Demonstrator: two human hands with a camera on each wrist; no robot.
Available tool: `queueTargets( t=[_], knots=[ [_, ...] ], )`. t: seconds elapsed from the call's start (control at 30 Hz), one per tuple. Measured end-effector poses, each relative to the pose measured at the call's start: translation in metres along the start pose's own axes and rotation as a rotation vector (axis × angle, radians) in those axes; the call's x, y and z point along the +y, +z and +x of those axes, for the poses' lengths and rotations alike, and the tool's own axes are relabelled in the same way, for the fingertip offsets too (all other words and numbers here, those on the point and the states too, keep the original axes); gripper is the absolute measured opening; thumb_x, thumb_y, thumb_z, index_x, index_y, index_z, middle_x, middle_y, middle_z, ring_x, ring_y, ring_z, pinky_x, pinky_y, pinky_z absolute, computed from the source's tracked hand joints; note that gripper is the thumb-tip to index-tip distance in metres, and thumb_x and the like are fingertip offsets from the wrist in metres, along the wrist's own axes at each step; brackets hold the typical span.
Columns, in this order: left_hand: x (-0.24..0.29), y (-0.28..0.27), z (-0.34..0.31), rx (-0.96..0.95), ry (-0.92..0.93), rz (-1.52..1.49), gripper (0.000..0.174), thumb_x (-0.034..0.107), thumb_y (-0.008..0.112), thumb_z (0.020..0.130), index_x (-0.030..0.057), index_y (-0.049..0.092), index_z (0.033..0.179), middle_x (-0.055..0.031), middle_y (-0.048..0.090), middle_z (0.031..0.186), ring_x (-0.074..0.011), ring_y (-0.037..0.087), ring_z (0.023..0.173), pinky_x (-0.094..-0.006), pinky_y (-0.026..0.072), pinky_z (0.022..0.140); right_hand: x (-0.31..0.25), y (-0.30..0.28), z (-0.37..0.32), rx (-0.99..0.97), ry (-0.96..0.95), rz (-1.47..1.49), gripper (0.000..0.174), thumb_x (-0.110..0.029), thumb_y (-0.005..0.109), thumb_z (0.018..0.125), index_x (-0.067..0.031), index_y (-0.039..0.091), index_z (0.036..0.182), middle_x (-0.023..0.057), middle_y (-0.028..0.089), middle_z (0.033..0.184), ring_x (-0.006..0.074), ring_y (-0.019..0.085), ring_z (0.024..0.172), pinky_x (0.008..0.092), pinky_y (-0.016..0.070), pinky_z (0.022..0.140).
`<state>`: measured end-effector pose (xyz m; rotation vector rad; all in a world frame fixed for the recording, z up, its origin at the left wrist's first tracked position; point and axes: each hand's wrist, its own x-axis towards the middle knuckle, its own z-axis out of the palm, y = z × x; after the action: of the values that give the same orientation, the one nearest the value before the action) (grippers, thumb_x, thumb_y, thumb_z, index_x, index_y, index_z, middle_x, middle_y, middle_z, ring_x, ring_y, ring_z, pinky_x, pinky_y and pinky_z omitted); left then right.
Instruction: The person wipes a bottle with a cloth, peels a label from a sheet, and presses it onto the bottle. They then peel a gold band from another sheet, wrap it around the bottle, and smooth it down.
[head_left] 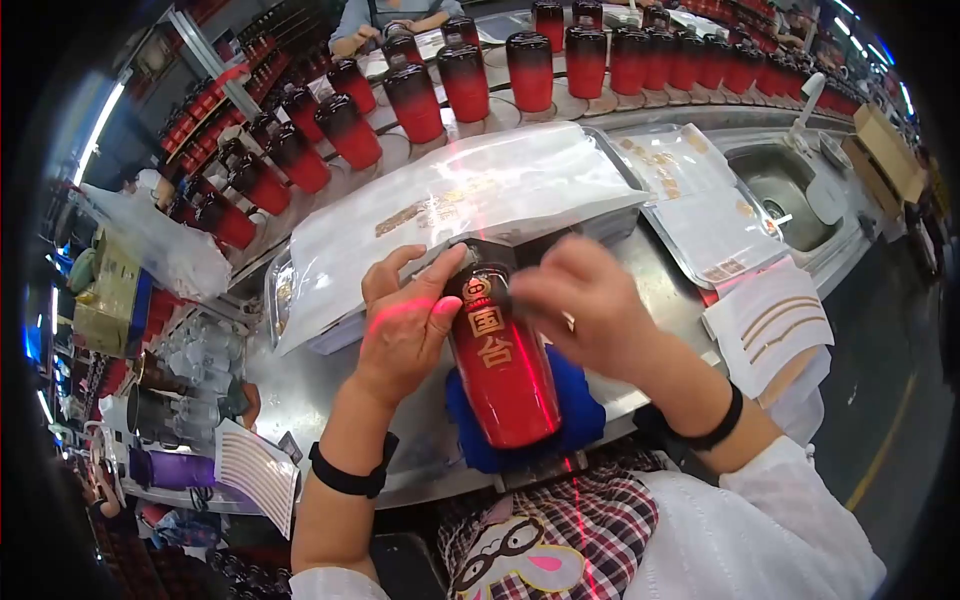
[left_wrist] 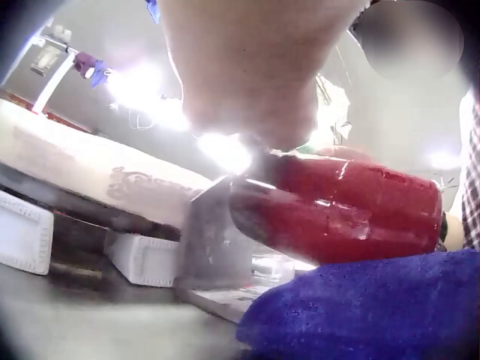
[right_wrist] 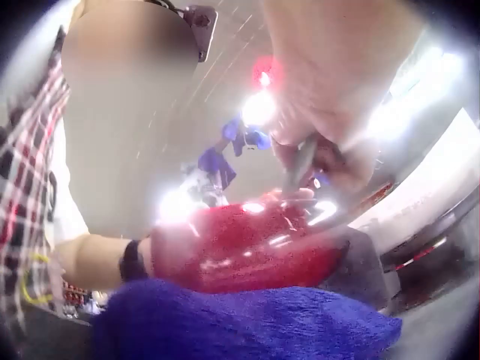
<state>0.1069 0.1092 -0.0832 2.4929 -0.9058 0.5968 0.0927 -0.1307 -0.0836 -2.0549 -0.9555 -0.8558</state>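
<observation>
A red bottle (head_left: pixel 503 370) with gold characters lies on its side on a blue cloth (head_left: pixel 570 410), its dark neck end against a grey metal block (left_wrist: pixel 214 240). My left hand (head_left: pixel 405 325) rests on the bottle's left shoulder with its fingers stretched along it, and red laser light falls across the hand. My right hand (head_left: pixel 580 300), blurred, sits over the bottle's upper right with curled fingers. In the right wrist view those fingers pinch a thin grey strip (right_wrist: pixel 302 161) just above the bottle (right_wrist: pixel 240 251).
A tray (head_left: pixel 285 290) of plastic-covered label sheets lies just beyond the bottle, with a second tray (head_left: pixel 700 215) to its right. Rows of red and black bottles (head_left: pixel 530 70) stand behind. A sink (head_left: pixel 785 185) lies far right. Gold-striped sheets (head_left: pixel 770 320) lie at right.
</observation>
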Motion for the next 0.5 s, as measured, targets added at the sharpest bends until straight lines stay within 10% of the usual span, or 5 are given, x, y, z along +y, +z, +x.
queueTargets(
  t=[0.1,0.5],
  knots=[
    [0.002,0.002,-0.007,0.005,-0.089,-0.058,0.047,0.035,0.052,0.099,0.0064,0.056,0.137,-0.0095,0.069,0.112,-0.0311,0.047,0.121,-0.0418,0.0303,0.105,-0.033,-0.016,-0.015,-0.253,-0.184,0.214,0.026,-0.006,0.072,0.069,-0.0084,0.062,0.093,0.0083,0.05,0.082,0.0291,0.053,0.074,0.0387,0.0453,0.067],
    [0.048,0.012,-0.056,0.099,-0.431,-0.216,0.061,0.041,0.047,0.102,-0.0051,0.043,0.142,-0.0233,0.056,0.127,-0.0381,0.049,0.12,-0.0457,0.0353,0.104,-0.03,-0.035,-0.038,-0.308,0.183,0.52,0.024,-0.011,0.077,0.078,-0.0061,0.067,0.099,0.0104,0.057,0.086,0.0283,0.059,0.075,0.0348,0.0459,0.064]
  ],
)
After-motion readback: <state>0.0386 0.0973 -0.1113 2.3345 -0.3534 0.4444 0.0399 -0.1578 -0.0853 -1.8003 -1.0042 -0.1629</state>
